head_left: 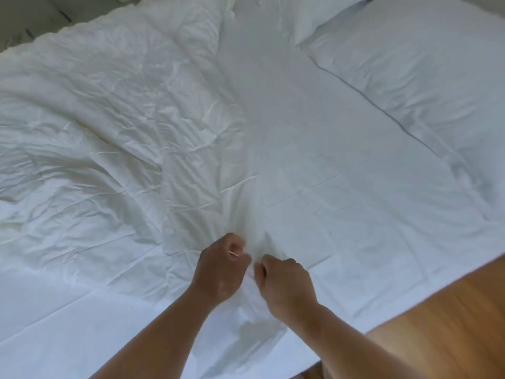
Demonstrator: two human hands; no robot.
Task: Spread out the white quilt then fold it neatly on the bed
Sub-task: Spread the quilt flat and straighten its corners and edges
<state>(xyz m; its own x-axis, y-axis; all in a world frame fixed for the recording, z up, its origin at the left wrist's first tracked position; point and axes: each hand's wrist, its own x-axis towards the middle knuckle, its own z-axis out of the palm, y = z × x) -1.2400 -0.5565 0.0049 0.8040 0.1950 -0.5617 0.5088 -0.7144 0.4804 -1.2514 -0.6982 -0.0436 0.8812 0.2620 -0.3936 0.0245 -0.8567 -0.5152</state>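
Observation:
The white quilt (103,127) lies crumpled over the left half of the bed, its wrinkled near corner drawn toward the bed's front edge. My left hand (221,266) is closed on the quilt's edge fabric there. My right hand (284,283) sits just to its right, also pinching a bunch of the same quilt edge. Both hands are close together, a few centimetres apart, with the cloth gathered between them. The bed sheet (341,192) shows smooth on the right half.
A white pillow (426,67) lies at the head of the bed on the right. Wooden floor (442,318) shows along the bed's near right side. A grey patterned surface (16,20) is visible at the far left corner.

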